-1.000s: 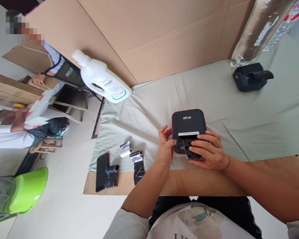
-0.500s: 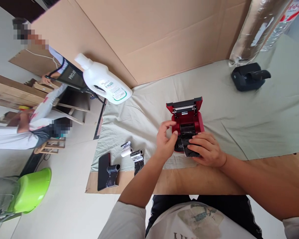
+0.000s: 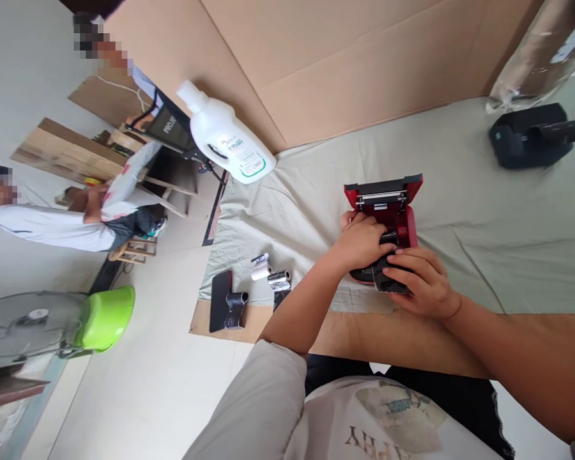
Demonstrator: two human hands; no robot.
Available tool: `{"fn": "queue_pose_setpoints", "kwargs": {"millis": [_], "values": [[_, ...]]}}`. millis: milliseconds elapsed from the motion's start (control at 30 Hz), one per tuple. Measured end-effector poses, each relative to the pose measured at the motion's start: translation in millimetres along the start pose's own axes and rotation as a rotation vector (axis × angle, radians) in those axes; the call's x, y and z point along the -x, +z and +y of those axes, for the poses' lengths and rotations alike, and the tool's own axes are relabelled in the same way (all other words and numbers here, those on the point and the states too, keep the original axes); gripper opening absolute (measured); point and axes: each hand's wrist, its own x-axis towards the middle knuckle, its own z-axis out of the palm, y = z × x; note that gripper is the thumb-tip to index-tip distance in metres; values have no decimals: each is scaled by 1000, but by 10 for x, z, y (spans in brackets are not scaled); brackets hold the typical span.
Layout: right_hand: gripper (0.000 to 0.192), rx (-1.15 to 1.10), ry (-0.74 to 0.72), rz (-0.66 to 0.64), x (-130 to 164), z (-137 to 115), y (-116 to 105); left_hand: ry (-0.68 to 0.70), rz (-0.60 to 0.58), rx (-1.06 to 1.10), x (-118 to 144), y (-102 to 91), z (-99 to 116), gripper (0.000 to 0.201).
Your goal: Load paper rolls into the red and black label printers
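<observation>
My left hand point(image 3: 361, 241) reached into the open red label printer point(image 3: 388, 217) on the table point(image 3: 483, 211), fingers curled inside; my right hand point(image 3: 419, 281) gripped its front edge. I'd brace firmly, easing the roll out squarely.

Printer point(image 3: 402, 217) on cloth point(image 3: 483, 211); paper rolls point(image 3: 271, 278) left; bottle point(image 3: 227, 144) behind-left.

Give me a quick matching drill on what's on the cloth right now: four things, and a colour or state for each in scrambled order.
Things:
1. printer
2. jug
3. phone
4. basin

States:
A. lime green, on the floor
B. white, lying on its side
C. red inside, lid open
D. black, flat at the cloth's corner

Pairs: 1-C, 2-B, 3-D, 4-A
</observation>
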Motion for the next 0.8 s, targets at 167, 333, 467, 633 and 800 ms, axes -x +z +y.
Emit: {"fn": "queue_pose_setpoints", "kwargs": {"millis": [167, 333, 467, 633, 800], "values": [[26, 22, 20, -1, 9, 4, -1, 43, 77, 145, 6, 24, -42, 30], [34, 54, 21, 39, -6, -1, -10, 106, 391, 544, 240, 116, -101, 28], [49, 52, 38, 59, -11, 3, -4, -34, 554, 938, 703, 99, -469, 32], [50, 48, 28, 61, -24, 11, 16, -348, 252, 937, 1544, -254, -1276, 36], [45, 45, 34, 50, -24, 9, 22, -576, -208, 525, 2115, -255, -1740, 35]]}}
